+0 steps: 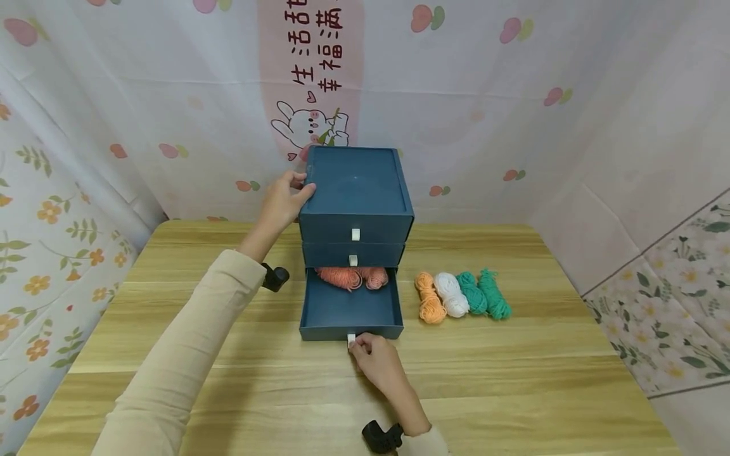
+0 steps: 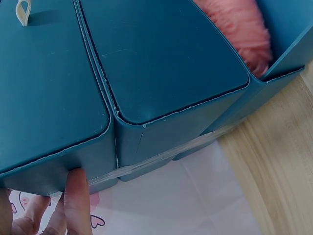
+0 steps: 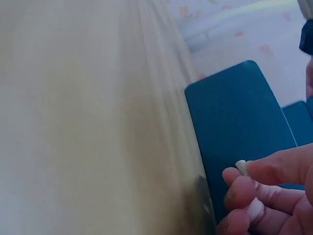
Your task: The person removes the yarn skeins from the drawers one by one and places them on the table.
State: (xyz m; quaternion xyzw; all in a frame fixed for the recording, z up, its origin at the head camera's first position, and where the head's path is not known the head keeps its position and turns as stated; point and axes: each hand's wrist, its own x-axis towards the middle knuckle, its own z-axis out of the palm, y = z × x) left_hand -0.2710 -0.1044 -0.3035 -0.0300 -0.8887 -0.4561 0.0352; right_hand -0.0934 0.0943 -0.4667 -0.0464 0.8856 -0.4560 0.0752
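A dark blue drawer unit [image 1: 356, 228] stands on the table, its bottom drawer [image 1: 349, 310] pulled out. Coral yarn skeins [image 1: 342, 277] lie at the back of that drawer. My left hand [image 1: 288, 196] holds the unit's upper left edge, thumb over the top and fingers against the side. In the left wrist view, one finger [image 2: 77, 200] presses on the side panel. My right hand [image 1: 376, 361] pinches the white pull tab [image 1: 351, 339] at the drawer's front; the tab [image 3: 241, 167] shows between thumb and finger in the right wrist view.
Right of the drawer, an orange skein [image 1: 429, 297], a white skein [image 1: 452, 295] and two green skeins [image 1: 493, 295] lie on the wooden table [image 1: 274, 392]. Two upper drawers with white tabs [image 1: 356, 235] are closed. A patterned curtain [image 1: 479, 126] hangs close behind.
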